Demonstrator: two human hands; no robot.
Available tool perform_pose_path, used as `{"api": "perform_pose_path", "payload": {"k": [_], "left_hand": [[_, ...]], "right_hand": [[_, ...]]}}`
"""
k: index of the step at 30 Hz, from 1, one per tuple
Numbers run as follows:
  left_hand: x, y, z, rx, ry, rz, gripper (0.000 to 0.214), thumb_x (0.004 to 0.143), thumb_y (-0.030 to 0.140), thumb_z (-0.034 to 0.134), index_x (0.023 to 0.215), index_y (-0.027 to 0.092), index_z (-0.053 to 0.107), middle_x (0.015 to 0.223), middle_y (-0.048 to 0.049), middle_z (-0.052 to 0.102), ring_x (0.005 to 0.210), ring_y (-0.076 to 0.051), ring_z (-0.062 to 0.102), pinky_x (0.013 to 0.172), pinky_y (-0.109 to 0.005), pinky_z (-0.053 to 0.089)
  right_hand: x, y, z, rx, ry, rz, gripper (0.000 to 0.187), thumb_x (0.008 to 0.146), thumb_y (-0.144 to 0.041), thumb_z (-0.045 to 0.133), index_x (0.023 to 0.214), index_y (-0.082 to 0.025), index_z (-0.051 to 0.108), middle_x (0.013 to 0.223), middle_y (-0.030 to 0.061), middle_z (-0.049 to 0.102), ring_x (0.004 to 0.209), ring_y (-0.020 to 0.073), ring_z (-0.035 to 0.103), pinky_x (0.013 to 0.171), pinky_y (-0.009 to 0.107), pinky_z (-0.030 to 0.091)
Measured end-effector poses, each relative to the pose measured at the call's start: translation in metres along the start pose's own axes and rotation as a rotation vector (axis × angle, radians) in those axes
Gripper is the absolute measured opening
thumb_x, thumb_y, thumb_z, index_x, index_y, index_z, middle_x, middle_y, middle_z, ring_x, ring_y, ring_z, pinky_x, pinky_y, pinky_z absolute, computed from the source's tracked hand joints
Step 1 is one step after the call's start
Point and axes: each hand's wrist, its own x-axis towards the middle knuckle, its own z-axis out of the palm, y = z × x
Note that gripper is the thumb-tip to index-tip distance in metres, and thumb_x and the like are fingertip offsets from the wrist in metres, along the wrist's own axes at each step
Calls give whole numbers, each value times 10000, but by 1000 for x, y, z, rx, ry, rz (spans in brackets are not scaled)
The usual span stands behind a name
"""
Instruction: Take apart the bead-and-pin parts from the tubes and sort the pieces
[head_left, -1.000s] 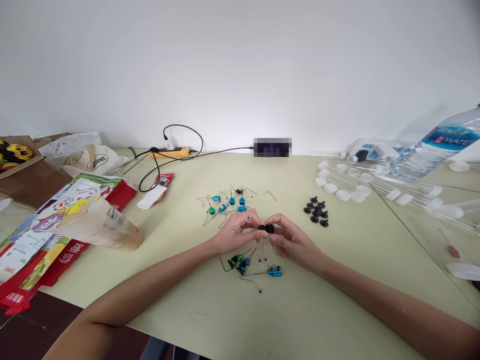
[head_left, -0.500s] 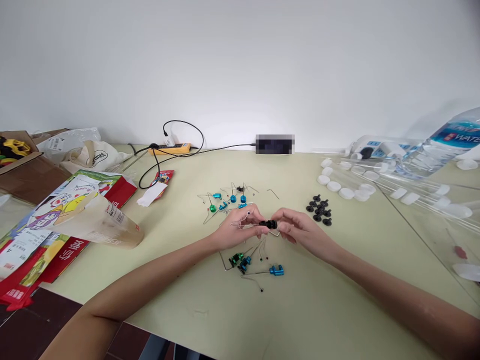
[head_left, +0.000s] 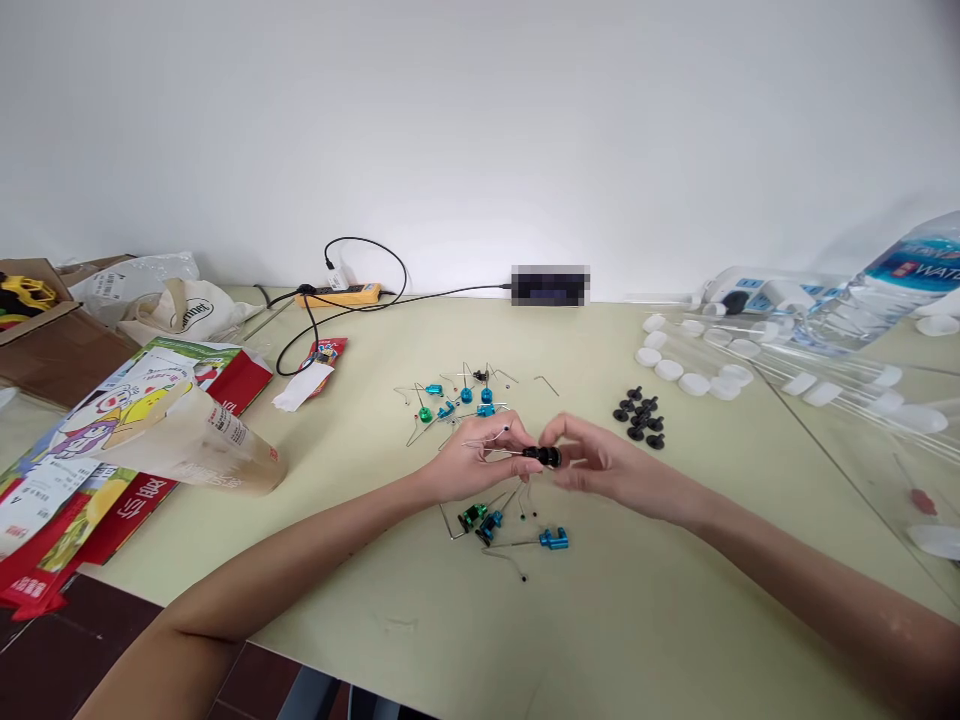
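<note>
The left hand pinches a small black cylindrical fitting; from here I can't tell whether the curled right hand grips it too

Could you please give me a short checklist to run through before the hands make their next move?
1. Left hand holding the black piece: ok.
2. Right hand gripping its end firmly: cannot tell; contact is unclear.
3. Black knobs grouped beyond the right hand: ok.
4. Bent rod apart from both hands: ok.
5. Cup apart from the left forearm: ok.
</note>
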Motion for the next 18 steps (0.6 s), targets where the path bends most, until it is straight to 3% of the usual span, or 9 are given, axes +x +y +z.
{"api": "perform_pose_path", "payload": {"k": [3, 6, 9, 13, 18], "left_hand": [[0, 1, 0, -23, 9, 3, 191, 769, 255, 678, 826, 154, 527, 808, -12, 628, 671, -96, 622, 694, -286, 530], [0, 1, 1, -26, 12, -17, 200, 765, 258, 682, 817, 156, 518, 812, -16, 640, 667, -96, 620, 698, -287, 529], [-1, 2, 1, -19, 18, -26, 192, 763, 249, 682, 805, 159, 518, 818, -23, 649, 674, -101, 621, 684, -278, 523], [-2, 4, 1, -28, 22, -11, 173, 765, 228, 680, 813, 164, 527, 813, -19, 649, 669, -109, 626, 661, -274, 517], [-3, 4, 1, -32, 17, 16, 159, 767, 218, 679, 831, 163, 544, 814, -23, 651, 678, -108, 629, 681, -276, 519]], "right_hand": [[0, 0, -2, -59, 49, 44, 510, 738, -397, 693, 1166, -296, 434, 947, 9, 535, 728, 134, 528, 667, 288, 432], [2, -2, 1, -83, 66, 60, 318, 852, -516, 508, 957, -218, 547, 815, 12, 536, 703, 145, 495, 664, 296, 404], [2, -5, 2, -36, 44, 21, 451, 923, -533, 335, 727, -179, 532, 726, 25, 534, 691, 151, 473, 680, 302, 382], [0, -8, -3, 24, 83, 32, 318, 863, -514, 506, 913, -201, 535, 787, 18, 558, 743, 158, 481, 700, 295, 376], [-2, -12, -2, 59, -38, 52, 461, 927, -538, 320, 773, -173, 557, 791, 49, 588, 707, 152, 490, 707, 311, 389]]}}
